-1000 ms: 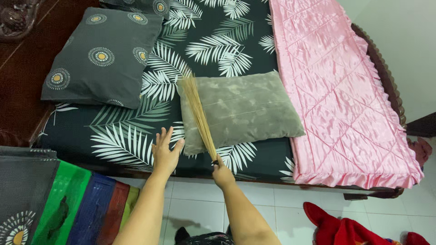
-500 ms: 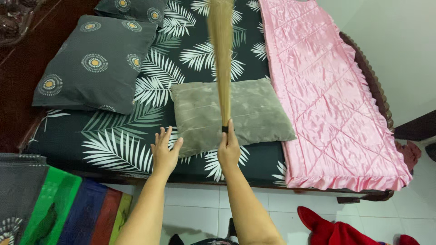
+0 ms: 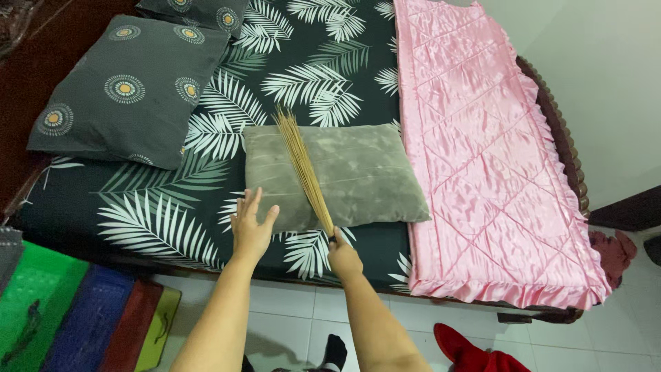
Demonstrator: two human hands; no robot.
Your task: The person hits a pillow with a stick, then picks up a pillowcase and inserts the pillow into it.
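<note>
The right hand point(image 3: 343, 256) was clenched round the base of a stick broom point(image 3: 303, 169), whose bristles lay slanted across the grey pillow point(image 3: 358, 172) on the bed point(image 3: 158, 207) (a dark sheet with white fern leaves). The left hand point(image 3: 252, 231), fingers spread and released, rested at the pillow's near left corner.

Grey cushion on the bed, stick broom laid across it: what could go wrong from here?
1. The grey cushion lies near the bed's front edge, and the left hand steadies only its corner; a hard stroke might slide it off.
2. The right hand has its grip on the very end of the stick broom, so it may twist loose.
3. The spread bristles could snag the pink satin quilt nearby.
</note>
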